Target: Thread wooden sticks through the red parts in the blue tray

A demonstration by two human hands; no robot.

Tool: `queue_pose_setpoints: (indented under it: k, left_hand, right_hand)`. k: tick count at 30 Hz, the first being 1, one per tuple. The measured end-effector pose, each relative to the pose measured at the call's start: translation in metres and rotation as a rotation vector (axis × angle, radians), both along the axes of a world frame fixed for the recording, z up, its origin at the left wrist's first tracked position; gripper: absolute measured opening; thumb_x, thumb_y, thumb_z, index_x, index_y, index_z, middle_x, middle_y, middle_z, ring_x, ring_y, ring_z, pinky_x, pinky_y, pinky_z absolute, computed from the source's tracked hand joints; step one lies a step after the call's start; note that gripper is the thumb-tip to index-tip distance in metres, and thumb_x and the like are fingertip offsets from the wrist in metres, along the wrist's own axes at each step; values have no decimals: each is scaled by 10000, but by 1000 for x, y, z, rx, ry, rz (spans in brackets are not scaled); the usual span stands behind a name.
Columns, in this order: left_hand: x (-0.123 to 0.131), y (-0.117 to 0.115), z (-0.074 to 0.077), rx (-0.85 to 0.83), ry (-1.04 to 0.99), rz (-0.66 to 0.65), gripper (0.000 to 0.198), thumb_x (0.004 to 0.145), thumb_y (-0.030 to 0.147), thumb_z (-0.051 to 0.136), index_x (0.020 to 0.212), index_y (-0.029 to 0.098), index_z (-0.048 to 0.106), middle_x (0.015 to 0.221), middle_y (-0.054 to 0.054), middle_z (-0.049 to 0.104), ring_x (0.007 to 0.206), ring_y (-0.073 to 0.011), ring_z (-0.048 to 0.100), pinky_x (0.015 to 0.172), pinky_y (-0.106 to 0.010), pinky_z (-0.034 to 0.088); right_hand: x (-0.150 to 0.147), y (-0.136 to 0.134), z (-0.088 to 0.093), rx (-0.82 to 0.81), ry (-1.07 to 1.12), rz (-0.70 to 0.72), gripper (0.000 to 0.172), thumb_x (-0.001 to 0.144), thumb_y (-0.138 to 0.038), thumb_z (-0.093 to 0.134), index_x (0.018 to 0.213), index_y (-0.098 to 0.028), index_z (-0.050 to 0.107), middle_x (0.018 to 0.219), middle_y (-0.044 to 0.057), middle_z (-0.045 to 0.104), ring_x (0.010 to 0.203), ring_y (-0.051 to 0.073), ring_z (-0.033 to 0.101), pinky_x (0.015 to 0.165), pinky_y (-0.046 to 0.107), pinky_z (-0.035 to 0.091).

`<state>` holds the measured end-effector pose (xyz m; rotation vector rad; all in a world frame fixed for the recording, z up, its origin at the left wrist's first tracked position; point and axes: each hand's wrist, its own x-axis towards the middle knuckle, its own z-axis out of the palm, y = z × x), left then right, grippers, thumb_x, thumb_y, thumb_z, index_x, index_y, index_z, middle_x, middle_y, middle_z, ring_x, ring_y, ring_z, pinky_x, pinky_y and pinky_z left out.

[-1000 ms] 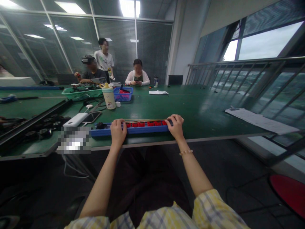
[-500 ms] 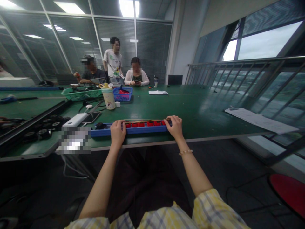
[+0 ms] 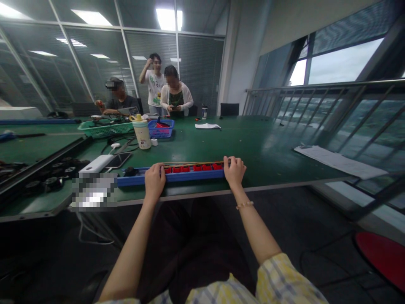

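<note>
One long blue tray (image 3: 193,177) lies lengthwise along the near edge of a green surface (image 3: 259,143), directly before the person, with several red pieces (image 3: 186,169) lined up inside and a black piece (image 3: 129,171) at its left end. Thin tan strands (image 3: 193,163) run along the far side, between the hands. The step in hand looks to be steadying the tray and settling the strands; the next move, by this reading, calls for even pressure from both sides, so neither end slips. The left hand (image 3: 155,181) grasps the tray left of its middle, thumb toward the red pieces. The right hand (image 3: 234,171) curls at the right end, fingers bent; whether it grips tray, strands or both cannot be told. Both forearms reach forward, angled apart at the elbows, a bracelet (image 3: 244,205) on the right wrist. Beyond the tray's left end lie a white device (image 3: 95,164) and a phone (image 3: 119,160); farther back, a tumbler (image 3: 141,134) stands beside a blue basket (image 3: 163,131).
</note>
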<state>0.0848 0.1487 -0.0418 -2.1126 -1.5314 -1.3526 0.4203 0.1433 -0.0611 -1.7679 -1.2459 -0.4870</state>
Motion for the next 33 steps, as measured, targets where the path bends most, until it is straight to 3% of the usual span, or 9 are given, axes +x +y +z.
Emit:
queue_pose_setpoints:
  k: [4, 12, 18, 33]
  left_hand:
    - [0, -1, 0, -14, 24, 24, 323, 980, 325, 330, 1049, 188, 613, 1067, -99, 687, 999, -265, 626, 871, -398, 441]
    - [0, -2, 2, 6, 10, -18, 322, 977, 313, 336, 1074, 196, 619, 1125, -93, 688, 1052, -253, 628, 890, -383, 438]
    - [1, -2, 2, 1, 12, -9, 330, 975, 316, 337, 1085, 194, 623, 1121, -93, 694, 1049, -255, 634, 890, -382, 437]
    - [1, -1, 1, -3, 14, -2, 322, 977, 309, 339, 1073, 198, 625, 1112, -93, 680, 1049, -250, 622, 875, -379, 430]
  right_hand:
    - [2, 2, 0, -34, 54, -42, 451, 1008, -473, 311, 955, -173, 644, 938, 131, 634, 907, 251, 536, 780, 348, 315]
    - [12, 9, -7, 144, 123, 202, 405, 998, -434, 308, 852, -193, 600, 829, 101, 620, 844, 234, 537, 789, 346, 377]
    - [18, 10, -8, 224, 243, 250, 406, 968, -489, 357, 755, -212, 565, 722, 56, 578, 731, 207, 513, 729, 330, 396]
    - [21, 9, -6, 241, 341, 425, 303, 907, -331, 405, 912, -183, 670, 956, 107, 651, 947, 226, 574, 802, 348, 456]
